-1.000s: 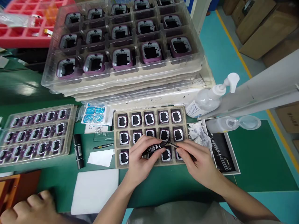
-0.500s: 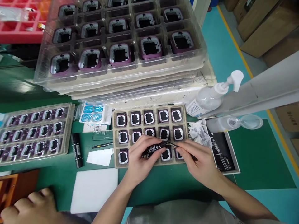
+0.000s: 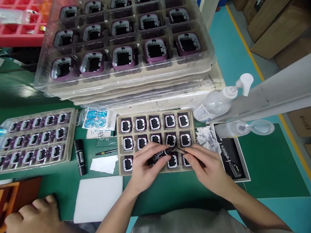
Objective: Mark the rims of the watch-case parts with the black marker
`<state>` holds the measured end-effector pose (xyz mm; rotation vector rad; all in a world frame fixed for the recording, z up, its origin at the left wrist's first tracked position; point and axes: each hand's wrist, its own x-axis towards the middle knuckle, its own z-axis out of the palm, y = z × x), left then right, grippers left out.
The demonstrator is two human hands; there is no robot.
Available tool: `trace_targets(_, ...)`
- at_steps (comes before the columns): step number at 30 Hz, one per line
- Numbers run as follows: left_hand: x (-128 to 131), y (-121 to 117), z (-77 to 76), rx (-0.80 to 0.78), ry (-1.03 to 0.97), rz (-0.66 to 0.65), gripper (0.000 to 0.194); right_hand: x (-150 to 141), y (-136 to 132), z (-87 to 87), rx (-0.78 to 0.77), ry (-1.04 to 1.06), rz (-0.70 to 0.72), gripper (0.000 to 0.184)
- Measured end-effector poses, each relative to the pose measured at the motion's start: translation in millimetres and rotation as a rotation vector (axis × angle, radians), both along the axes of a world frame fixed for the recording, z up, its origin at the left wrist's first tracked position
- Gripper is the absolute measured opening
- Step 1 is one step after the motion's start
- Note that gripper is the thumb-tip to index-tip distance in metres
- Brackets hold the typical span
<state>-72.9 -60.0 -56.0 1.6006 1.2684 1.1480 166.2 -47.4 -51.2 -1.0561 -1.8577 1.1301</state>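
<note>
My left hand (image 3: 147, 165) is wrapped round a black marker (image 3: 159, 156) with white lettering, its tip end pointing right. In my right hand (image 3: 206, 165) is a pair of thin metal tweezers (image 3: 179, 149), pinched between thumb and fingers, with the points at the marker's tip end. Whether the points grip anything is too small to tell. Both hands are above a beige tray (image 3: 155, 132) with purple frames, white-rimmed with dark middles, in its compartments. A frame (image 3: 172, 160) shows between the hands; my left hand hides part of the bottom row.
Left of the tray lie a second marker (image 3: 80, 157), a thin black pen (image 3: 106, 151), white paper (image 3: 103, 164) and a white pad (image 3: 97, 199). Trays of frames are stacked (image 3: 136, 77) behind. A pump bottle (image 3: 216, 103) stands right. Another person's hand (image 3: 34, 215) rests lower left.
The marker has turned about its length in my left hand, so its lettering faces differently. The tweezer points have shifted slightly at its tip. The other person's hand moved slightly right.
</note>
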Motion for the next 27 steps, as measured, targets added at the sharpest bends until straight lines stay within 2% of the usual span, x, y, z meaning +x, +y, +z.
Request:
trace_targets(8, -1.3, -0.9, -1.3, -0.048, -0.031, -0.051, 0.036, -1.7, 2.5, 1.1, 0.014, 0.001, 0.004, 0.029)
trace_targets(16, -1.7, -1.7, -2.2, -0.062, -0.065, -0.100, 0.038, -1.6, 2.5, -0.7, 0.094, -0.001, -0.020, 0.023)
trace_targets(23, -3.4, -4.2, -1.4, -0.141, -0.035, -0.118, 0.031, -0.8, 0.9, 1.1, 0.023, -0.012, 0.006, 0.027)
trace_targets(27, -2.9, -4.8, -1.5, -0.155, -0.037, -0.126, 0.030, -0.5, 1.5, 0.2, 0.032, 0.000, 0.007, 0.026)
